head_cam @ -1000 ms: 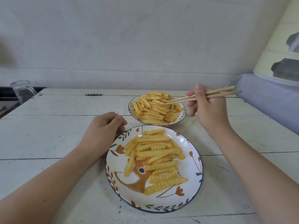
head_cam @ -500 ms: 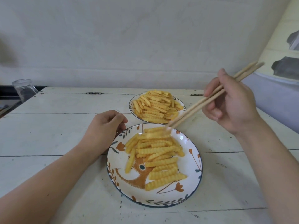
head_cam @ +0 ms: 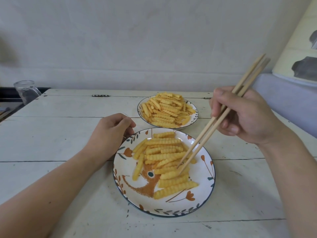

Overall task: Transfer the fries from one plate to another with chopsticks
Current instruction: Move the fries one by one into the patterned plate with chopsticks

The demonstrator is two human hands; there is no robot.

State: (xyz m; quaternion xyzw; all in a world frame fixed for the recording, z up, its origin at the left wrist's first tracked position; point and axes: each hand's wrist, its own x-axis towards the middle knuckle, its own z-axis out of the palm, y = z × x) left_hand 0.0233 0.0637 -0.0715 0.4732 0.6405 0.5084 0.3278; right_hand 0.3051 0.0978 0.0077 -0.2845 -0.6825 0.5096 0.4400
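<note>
**Chopstick tips down among the fries on the near plate**

The right hand (head_cam: 247, 117) grips a pair of wooden chopsticks (head_cam: 221, 117), fingers curled round the shafts with the thumb pressed across them near the upper third. The sticks slant down and to the left; their upper ends stand slightly apart above the hand, and their tips lie close together, touching the crinkle-cut fries (head_cam: 164, 158) in the right half of the near plate (head_cam: 205, 186). Whether a fry is actually pinched between the tips cannot be told.

The left hand (head_cam: 111, 133) rests on the table (head_cam: 51, 134) at the far-left rim of the near plate, fingers loosely curled inward, fingertips just beside or touching the rim; it holds nothing that shows.

The near plate, patterned with orange flowers and dark leaves, sits toward the near edge of the table, about midway along it. Its fries lie mostly in the far and middle parts, with a few lower down on the right. The far plate (head_cam: 195, 117) stands just behind it, near the table's far edge, heaped with more fries (head_cam: 167, 110). The two plates are near each other but apart.

A clear glass jar (head_cam: 26, 91) stands just past the table's far-left corner.
</note>
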